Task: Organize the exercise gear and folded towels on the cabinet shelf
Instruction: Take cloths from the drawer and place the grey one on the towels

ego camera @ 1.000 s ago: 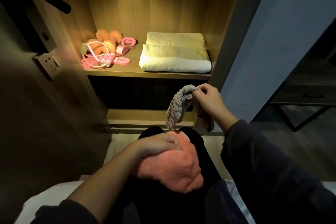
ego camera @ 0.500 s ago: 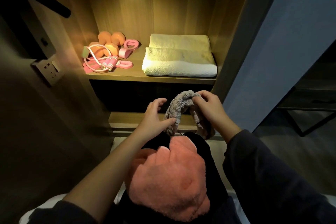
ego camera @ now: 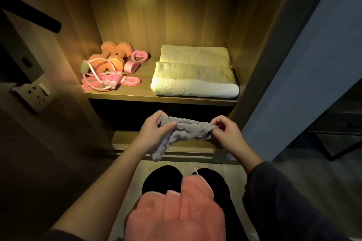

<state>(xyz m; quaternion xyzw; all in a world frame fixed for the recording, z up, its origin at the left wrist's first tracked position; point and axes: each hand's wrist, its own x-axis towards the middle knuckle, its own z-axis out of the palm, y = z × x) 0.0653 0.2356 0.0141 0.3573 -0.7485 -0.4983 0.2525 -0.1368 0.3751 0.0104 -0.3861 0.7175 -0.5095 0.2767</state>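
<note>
A small grey towel (ego camera: 188,131) is stretched between my hands below the lit cabinet shelf (ego camera: 160,99). My left hand (ego camera: 154,129) pinches its left end and my right hand (ego camera: 225,133) pinches its right end; a corner hangs down on the left. A pink towel (ego camera: 176,213) lies on my lap. On the shelf, a folded white towel (ego camera: 195,76) lies on the right. Orange dumbbells (ego camera: 111,55), a pink skipping rope (ego camera: 105,80) and a pink grip ring (ego camera: 137,60) sit on the left.
A wall socket (ego camera: 36,92) is mounted on the panel at the left. A dark bar handle (ego camera: 29,13) juts out at the upper left. A lower shelf ledge (ego camera: 164,148) runs behind my hands. A dark metal-framed stand (ego camera: 340,123) is at the right.
My left hand left the pink towel and took the grey towel's left end. Both hands pulled the grey towel out sideways between them. The view tilted closer to the shelf.
</note>
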